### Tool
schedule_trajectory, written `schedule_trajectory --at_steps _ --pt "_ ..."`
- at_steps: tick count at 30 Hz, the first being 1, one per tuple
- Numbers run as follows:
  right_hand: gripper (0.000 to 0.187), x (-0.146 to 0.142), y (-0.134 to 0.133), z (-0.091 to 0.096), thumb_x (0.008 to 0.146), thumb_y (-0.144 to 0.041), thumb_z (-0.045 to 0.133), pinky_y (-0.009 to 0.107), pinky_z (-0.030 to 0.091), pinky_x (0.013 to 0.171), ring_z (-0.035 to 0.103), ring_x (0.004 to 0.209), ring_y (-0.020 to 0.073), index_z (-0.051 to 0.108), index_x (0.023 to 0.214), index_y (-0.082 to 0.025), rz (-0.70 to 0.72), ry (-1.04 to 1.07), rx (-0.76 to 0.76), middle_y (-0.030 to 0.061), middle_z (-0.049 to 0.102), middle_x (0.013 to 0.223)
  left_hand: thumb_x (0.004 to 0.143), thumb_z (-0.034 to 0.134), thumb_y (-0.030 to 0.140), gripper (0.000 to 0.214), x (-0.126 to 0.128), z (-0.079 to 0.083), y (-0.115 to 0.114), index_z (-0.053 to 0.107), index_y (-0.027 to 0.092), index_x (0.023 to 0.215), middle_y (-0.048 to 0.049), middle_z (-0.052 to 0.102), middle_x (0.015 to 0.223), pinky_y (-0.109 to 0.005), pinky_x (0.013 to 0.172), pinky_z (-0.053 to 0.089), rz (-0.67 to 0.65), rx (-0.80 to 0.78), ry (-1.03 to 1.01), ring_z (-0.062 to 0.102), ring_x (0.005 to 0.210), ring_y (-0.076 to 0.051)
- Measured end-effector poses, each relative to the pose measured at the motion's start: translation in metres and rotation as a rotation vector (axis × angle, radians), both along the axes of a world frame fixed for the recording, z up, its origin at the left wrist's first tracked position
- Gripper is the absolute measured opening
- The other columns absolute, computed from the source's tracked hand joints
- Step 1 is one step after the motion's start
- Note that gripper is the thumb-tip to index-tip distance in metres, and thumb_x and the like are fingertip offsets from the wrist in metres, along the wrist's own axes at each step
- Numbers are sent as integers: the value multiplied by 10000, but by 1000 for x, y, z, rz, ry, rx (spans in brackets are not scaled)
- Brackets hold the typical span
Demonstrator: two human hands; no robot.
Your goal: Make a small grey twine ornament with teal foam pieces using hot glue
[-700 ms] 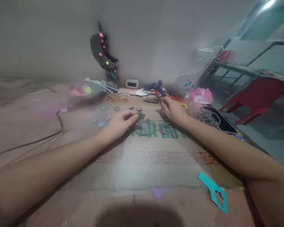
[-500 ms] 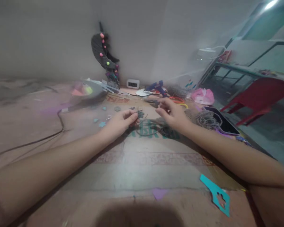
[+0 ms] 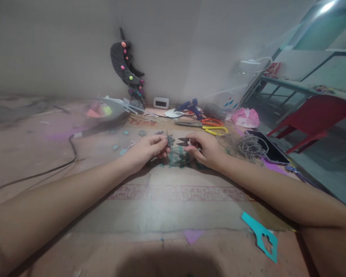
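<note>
One left hand [image 3: 150, 149] pinches a small grey flower [image 3: 170, 141]; at the flower's three o'clock, the right hand [image 3: 206, 151] grasps dark snips [image 3: 183, 144] pointing to nine o'clock.

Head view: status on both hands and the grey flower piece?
Left hand pinching grey flower piece. Right hand holding small snips, blades parted, pointed at it, not touching. Tangled grey cord right of right hand, clear of blades.

The left hand [image 3: 150, 149] covers part of the flower [image 3: 170, 141], the right hand [image 3: 207, 151] hides the rear of the snips [image 3: 186, 141], the clock [image 3: 161, 102] is too small to read, the bowl [image 3: 119, 110] is blurred, and the left forearm [image 3: 72, 206], right forearm [image 3: 268, 182] and round shadow [image 3: 170, 265] are cut off by the view's edges.
</note>
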State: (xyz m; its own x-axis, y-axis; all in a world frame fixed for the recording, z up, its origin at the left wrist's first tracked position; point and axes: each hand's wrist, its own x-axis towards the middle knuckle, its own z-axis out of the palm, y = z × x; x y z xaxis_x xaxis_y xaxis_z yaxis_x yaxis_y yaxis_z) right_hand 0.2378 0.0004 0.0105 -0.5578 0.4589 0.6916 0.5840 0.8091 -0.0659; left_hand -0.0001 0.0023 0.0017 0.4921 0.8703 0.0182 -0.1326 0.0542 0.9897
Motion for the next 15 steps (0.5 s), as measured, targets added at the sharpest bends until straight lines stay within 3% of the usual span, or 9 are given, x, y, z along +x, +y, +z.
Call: schedule_trajectory --at_steps 9,15 --pt "408 -1 0 0 994 -514 465 282 415 609 563 630 166 659 961 -156 -33 -45 21 55 655 728 741 788 538 427 -2 -2 0 621 145 739 -5 603 694 -210 600 431 -53 -35 -28 524 608 -90" --pt "532 0 2 -2 993 -600 382 290 420 611 577 630 173 678 977 -158 -43 -52 7 58 664 716 784 754 530 405 -2 -3 1 619 149 745 -5 615 704 -227 625 430 -81 8 1 522 624 -97"
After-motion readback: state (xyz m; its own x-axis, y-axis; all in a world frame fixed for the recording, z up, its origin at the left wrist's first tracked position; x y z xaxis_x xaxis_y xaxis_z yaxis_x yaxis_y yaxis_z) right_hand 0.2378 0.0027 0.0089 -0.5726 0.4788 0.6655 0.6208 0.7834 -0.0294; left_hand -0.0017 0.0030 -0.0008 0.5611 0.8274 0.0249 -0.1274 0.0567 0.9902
